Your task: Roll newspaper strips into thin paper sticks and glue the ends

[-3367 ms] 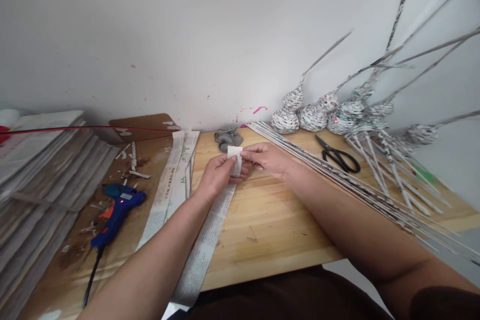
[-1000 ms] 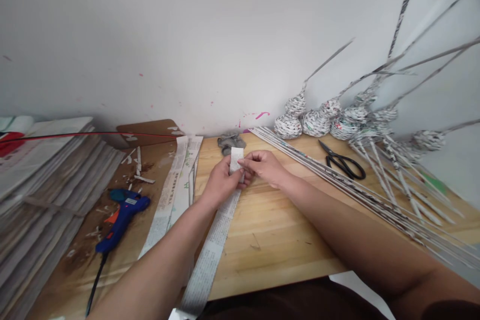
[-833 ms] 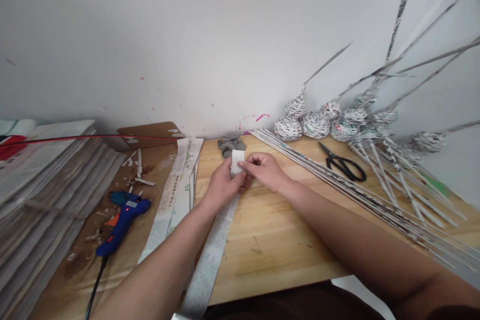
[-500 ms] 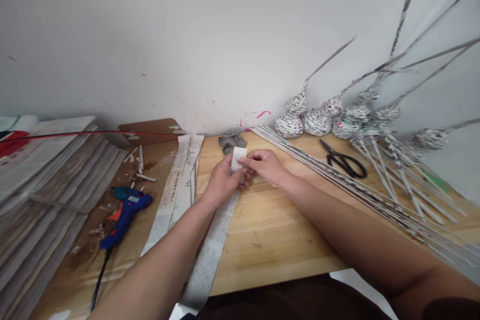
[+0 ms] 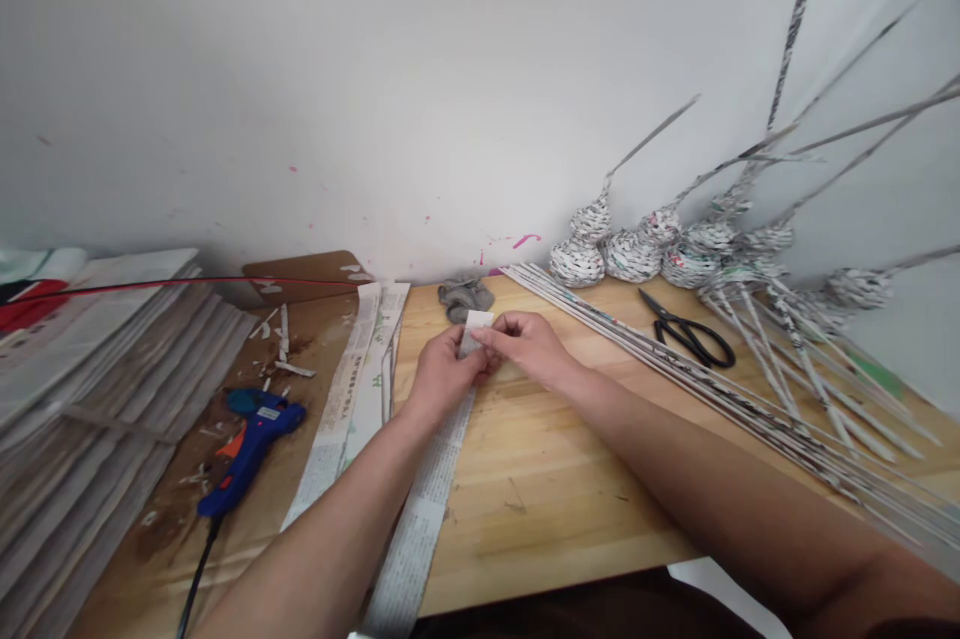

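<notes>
A long strip of newspaper (image 5: 424,509) runs from the table's front edge up to my hands at the middle. My left hand (image 5: 444,367) is closed on the strip near its far end. From the other side my right hand (image 5: 529,344) pinches that same end, its thumb lying on the paper. The fingertips of both hands meet there, and some are hidden. Just beyond them lies a crumpled grey cloth (image 5: 465,295). More newspaper strips (image 5: 345,409) lie to the left of my left forearm.
A blue glue gun (image 5: 251,449) lies on the left by a tall newspaper stack (image 5: 112,399). Thin rolled paper sticks (image 5: 637,339) cross the right side beside black scissors (image 5: 686,329). Several woven paper gourd shapes (image 5: 577,262) stand against the wall, their long stems jutting out.
The strip's upright end shows less above my fingers, and its tip leans over. My hands stay together at the same spot. The view has tilted up slightly.
</notes>
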A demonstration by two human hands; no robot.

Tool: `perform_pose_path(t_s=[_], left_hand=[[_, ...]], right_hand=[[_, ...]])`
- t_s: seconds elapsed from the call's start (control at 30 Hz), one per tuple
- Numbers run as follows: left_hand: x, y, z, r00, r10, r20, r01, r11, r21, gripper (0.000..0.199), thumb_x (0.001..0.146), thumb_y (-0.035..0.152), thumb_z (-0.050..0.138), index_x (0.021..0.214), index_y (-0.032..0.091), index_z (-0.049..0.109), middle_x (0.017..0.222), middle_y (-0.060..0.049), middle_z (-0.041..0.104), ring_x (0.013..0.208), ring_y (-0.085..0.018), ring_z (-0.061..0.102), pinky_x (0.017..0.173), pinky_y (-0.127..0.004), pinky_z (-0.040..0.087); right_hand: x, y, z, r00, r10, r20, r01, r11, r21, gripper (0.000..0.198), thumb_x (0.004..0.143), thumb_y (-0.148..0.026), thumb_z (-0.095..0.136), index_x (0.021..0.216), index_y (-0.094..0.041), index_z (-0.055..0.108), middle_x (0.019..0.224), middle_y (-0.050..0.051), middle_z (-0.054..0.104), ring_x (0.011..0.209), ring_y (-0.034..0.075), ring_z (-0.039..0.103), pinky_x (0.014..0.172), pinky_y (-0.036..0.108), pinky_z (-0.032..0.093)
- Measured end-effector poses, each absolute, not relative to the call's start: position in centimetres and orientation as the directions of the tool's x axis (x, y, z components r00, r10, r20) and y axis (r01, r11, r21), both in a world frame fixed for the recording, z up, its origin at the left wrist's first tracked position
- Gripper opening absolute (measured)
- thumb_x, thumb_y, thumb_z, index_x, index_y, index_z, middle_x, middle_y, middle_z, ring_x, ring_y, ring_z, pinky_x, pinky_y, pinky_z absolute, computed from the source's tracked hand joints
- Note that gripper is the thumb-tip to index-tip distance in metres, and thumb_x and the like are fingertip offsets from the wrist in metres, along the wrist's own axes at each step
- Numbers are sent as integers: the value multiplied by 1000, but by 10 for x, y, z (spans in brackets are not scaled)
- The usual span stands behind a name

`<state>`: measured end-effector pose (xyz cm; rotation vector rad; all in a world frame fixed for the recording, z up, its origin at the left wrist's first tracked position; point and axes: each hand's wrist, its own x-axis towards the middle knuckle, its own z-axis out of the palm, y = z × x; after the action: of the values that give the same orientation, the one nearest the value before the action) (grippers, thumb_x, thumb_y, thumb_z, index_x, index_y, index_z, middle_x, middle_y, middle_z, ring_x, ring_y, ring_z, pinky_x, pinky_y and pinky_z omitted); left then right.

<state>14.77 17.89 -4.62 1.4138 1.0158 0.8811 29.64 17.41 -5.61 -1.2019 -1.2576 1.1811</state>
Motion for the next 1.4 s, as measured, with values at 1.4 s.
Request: perform_pose_path(t_s=[1.4], left_hand=[[145, 180, -49, 368, 915, -167, 98, 141, 985, 34, 68, 44, 74, 82, 13, 71, 74, -6, 70, 65, -15, 63, 59, -24, 49]], right_hand=[[309, 174, -41, -271, 958, -92, -101, -124, -987, 33, 69, -44, 75, 73, -11, 69, 63, 3, 64, 52, 8, 54, 40, 19, 23]])
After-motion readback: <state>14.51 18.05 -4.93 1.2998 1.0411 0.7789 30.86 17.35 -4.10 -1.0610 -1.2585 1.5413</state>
